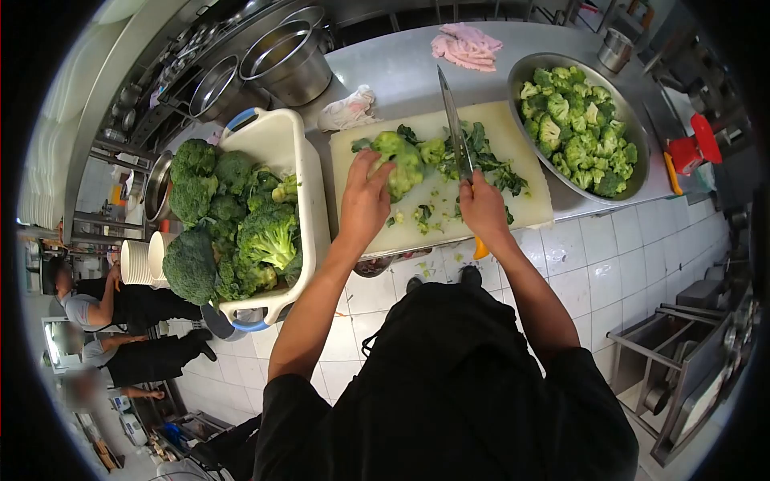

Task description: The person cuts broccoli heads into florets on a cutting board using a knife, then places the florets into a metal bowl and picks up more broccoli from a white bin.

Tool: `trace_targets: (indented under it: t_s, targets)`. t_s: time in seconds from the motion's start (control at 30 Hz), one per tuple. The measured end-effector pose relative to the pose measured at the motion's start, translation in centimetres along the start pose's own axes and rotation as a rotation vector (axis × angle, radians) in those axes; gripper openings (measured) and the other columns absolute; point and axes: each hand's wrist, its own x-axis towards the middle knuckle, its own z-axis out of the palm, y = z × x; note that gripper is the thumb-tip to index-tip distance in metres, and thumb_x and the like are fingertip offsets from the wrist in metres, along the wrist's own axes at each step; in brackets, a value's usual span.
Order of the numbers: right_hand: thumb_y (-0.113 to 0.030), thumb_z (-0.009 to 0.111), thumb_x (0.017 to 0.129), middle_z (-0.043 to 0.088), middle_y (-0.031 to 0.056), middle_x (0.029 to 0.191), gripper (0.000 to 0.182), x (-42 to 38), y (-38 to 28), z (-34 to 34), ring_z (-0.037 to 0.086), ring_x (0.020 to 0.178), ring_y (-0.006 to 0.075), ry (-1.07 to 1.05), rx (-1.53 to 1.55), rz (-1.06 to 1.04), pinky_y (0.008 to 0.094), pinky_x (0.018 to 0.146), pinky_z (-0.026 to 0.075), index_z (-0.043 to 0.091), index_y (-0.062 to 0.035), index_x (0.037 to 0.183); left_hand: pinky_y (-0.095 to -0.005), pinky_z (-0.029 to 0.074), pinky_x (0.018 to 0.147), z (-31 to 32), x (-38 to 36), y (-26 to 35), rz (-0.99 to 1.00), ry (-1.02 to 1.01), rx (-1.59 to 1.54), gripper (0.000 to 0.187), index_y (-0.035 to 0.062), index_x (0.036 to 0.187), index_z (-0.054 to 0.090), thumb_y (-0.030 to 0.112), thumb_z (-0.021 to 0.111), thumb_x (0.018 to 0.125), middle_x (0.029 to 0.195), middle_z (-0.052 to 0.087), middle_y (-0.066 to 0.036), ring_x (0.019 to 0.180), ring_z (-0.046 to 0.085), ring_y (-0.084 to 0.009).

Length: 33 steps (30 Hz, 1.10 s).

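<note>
Currently, the left hand [368, 192] pinches 1 broccoli head [399, 165] while the right [483, 206] closes round the knife [455, 120] over the board [369, 232].

Lighting is bright. Steel counter [385, 58] beyond left hand [366, 199] shows glare. Broccoli head [401, 164] at its fingers is blurred. Fisheye distortion curves edges; 4 corners are black.

Broccoli head [401, 167], one: was green, rounded, partly blurred, at the left of the pale cutting board [365, 231]. Knife [458, 132], one: was long-bladed, steel, yellow-orange handled, right of the broccoli head, tip pointing far.
</note>
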Motion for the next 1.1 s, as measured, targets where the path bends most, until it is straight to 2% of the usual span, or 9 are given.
trace_targets:
  t_s: [0.07, 0.2, 0.47, 0.57, 0.67, 0.8, 0.9, 1.0, 1.1]
  targets:
    - [-0.018, 0.056, 0.098, 0.066, 0.0243, 0.07, 0.02, -0.6, -2.1, -1.8, 0.065, 0.071, 0.048, -0.03, 0.027, 0.021, 0.0573, 0.068, 0.051, 0.057, -0.0005, 0.107, -0.0401, 0.056, 0.082, -0.5, -1.1, 0.6, 0.075, 0.017, 0.146, 0.047, 0.0062, 0.12, 0.07, -0.008, 0.069, 0.075, 0.126, 0.056, -0.02, 0.108, 0.062, -0.0362]
    - [-0.02, 0.057, 0.099, 0.065, 0.0237, 0.069, 0.019, -1.5, -4.0, -2.4, 0.065, 0.07, 0.0463, -0.063, 0.108, -0.138, 0.0548, 0.063, 0.05, 0.056, -0.0008, 0.103, -0.0411, 0.057, 0.085, -0.4, -2.2, 2.4, -0.148, -0.001, -0.112, 0.04, 0.0087, 0.115, 0.073, -0.004, 0.076, 0.078, 0.13, 0.054, -0.019, 0.114, 0.059, -0.0374]
    - [-0.015, 0.058, 0.098, 0.062, 0.0221, 0.064, 0.016, -0.4, -8.8, -2.4, 0.063, 0.062, 0.0454, -0.025, 0.128, -0.341, 0.0555, 0.058, 0.049, 0.054, 0.0005, 0.099, -0.0408, 0.058, 0.09, 1.0, -3.0, 2.0, -0.155, 0.046, -0.219, 0.033, 0.0087, 0.109, 0.076, -0.001, 0.081, 0.078, 0.129, 0.054, -0.016, 0.115, 0.059, -0.0342]
    - [-0.015, 0.057, 0.097, 0.063, 0.0249, 0.067, 0.016, -0.1, -8.2, -1.2, 0.064, 0.066, 0.0467, -0.066, 0.05, -0.328, 0.057, 0.061, 0.05, 0.055, 0.0007, 0.099, -0.0396, 0.06, 0.089, 1.1, -3.2, 2.4, -0.128, 0.036, -0.209, 0.032, 0.0082, 0.107, 0.076, -0.002, 0.081, 0.077, 0.129, 0.054, -0.015, 0.115, 0.059, -0.0345]
    - [-0.015, 0.056, 0.097, 0.064, 0.0278, 0.071, 0.017, -0.1, -5.5, 0.9, 0.065, 0.071, 0.0478, -0.168, -0.107, -0.277, 0.0583, 0.066, 0.05, 0.056, 0.0013, 0.101, -0.0423, 0.055, 0.087, 1.6, -3.6, 2.2, -0.112, 0.052, -0.182, 0.03, 0.009, 0.103, 0.076, 0.0, 0.081, 0.075, 0.129, 0.055, -0.017, 0.112, 0.058, -0.0369]
    - [-0.017, 0.054, 0.098, 0.066, 0.029, 0.079, 0.022, -0.2, -6.1, -0.6, 0.065, 0.079, 0.0499, -0.24, -0.008, -0.187, 0.0591, 0.075, 0.05, 0.056, 0.003, 0.107, -0.0436, 0.053, 0.087, 1.3, -3.2, 2.7, -0.116, 0.031, -0.176, 0.024, 0.0076, 0.099, 0.075, 0.003, 0.081, 0.076, 0.128, 0.056, -0.019, 0.111, 0.058, -0.0385]
    - [-0.018, 0.054, 0.098, 0.067, 0.0283, 0.082, 0.022, -0.3, -6.6, -2.0, 0.065, 0.08, 0.0506, -0.228, 0.048, -0.076, 0.059, 0.076, 0.05, 0.057, 0.0021, 0.106, -0.0444, 0.052, 0.087, 1.5, -3.0, 3.2, -0.157, 0.094, -0.137, 0.032, 0.0081, 0.108, 0.072, 0.004, 0.081, 0.077, 0.122, 0.057, -0.019, 0.108, 0.059, -0.0391]
    - [-0.018, 0.054, 0.098, 0.067, 0.0279, 0.082, 0.021, 0.2, -4.8, -2.6, 0.065, 0.081, 0.0508, -0.165, 0.044, -0.037, 0.0585, 0.076, 0.05, 0.058, 0.0011, 0.105, -0.0444, 0.053, 0.084, 1.6, -2.4, 2.7, -0.301, 0.071, -0.085, 0.045, 0.008, 0.12, 0.065, 0.009, 0.082, 0.078, 0.118, 0.057, -0.018, 0.105, 0.059, -0.0385]
    - [-0.019, 0.053, 0.099, 0.067, 0.0269, 0.079, 0.021, 0.7, -2.0, -2.3, 0.065, 0.079, 0.0508, -0.164, 0.095, 0.026, 0.0587, 0.076, 0.05, 0.057, 0.0008, 0.104, -0.0444, 0.053, 0.081, 0.7, -1.0, 3.8, -0.466, 0.198, -0.167, 0.056, 0.0079, 0.128, 0.059, 0.009, 0.082, 0.077, 0.109, 0.06, -0.018, 0.096, 0.062, -0.0374]
